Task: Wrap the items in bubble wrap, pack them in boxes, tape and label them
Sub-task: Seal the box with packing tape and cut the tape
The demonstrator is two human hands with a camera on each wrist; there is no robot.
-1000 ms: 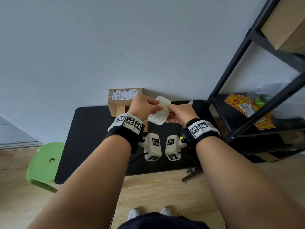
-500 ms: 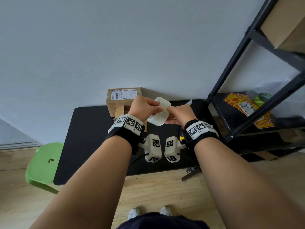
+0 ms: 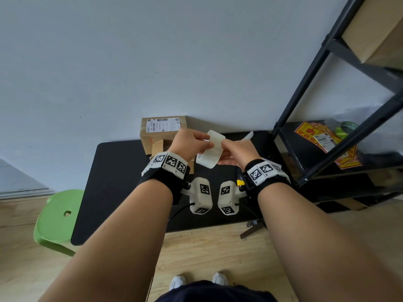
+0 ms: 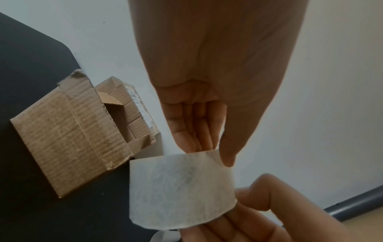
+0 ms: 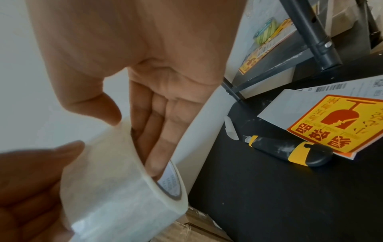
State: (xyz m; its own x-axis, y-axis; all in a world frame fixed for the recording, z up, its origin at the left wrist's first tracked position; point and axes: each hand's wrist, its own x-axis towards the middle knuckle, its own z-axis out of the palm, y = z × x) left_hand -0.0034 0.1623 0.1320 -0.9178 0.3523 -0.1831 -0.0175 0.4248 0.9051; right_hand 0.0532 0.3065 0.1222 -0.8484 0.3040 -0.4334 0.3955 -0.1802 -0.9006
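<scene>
A person's left hand (image 3: 190,143) and right hand (image 3: 236,149) pinch a clear packing tape roll (image 3: 210,152) above a black table (image 3: 122,171); the opened cardboard box (image 4: 116,117) shows nothing discernible inside, half hidden behind the wrist.

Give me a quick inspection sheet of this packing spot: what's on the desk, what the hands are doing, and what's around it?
Surface: black table against a pale wall.
Job's things: tape roll held in the air over the table; open cardboard box lying on it; labelled box behind.
Clutter: utility knife and yellow fragile sticker on the table.
Hands: left hand pinches the roll's outer layer; right hand grips the roll, fingers through its core.
Cables: thin black leads from the wrist cameras.
Surroundings: green stool, black shelf rack with more stickers, wooden floor.
</scene>
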